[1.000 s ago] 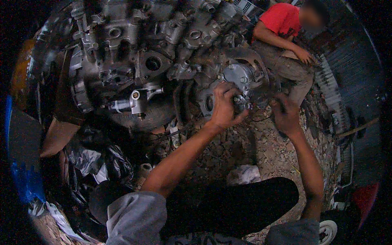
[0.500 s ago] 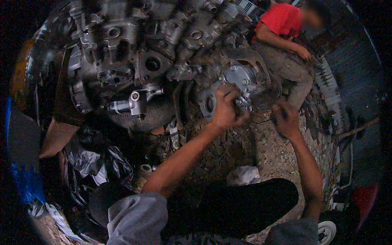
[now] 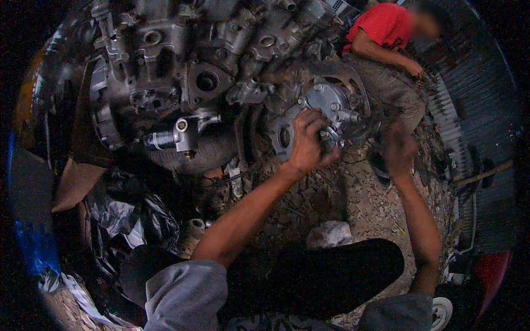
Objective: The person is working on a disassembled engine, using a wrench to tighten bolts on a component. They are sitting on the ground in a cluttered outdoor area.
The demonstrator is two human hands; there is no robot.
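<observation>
My left hand is closed at the lower edge of a round silver metal cover bolted to the engine. A small shiny metal piece, perhaps the end of a wrench, shows by its thumb and fingers. The rest of that piece is hidden by the hand. Off to the right, my right hand is raised over the ground beside the co-worker's leg. Motion smears its fingers, so what it holds, if anything, cannot be made out.
Across from me, at the far right, sits a person in a red shirt. A silver cylindrical part is in front of a tyre under the engine. Black plastic bags and cardboard lie left; a whitish bundle lies near my leg.
My right hand has swung slightly right and up, away from the cover, and blurred. My left hand stays at the cover with little change. The view has shifted a little.
</observation>
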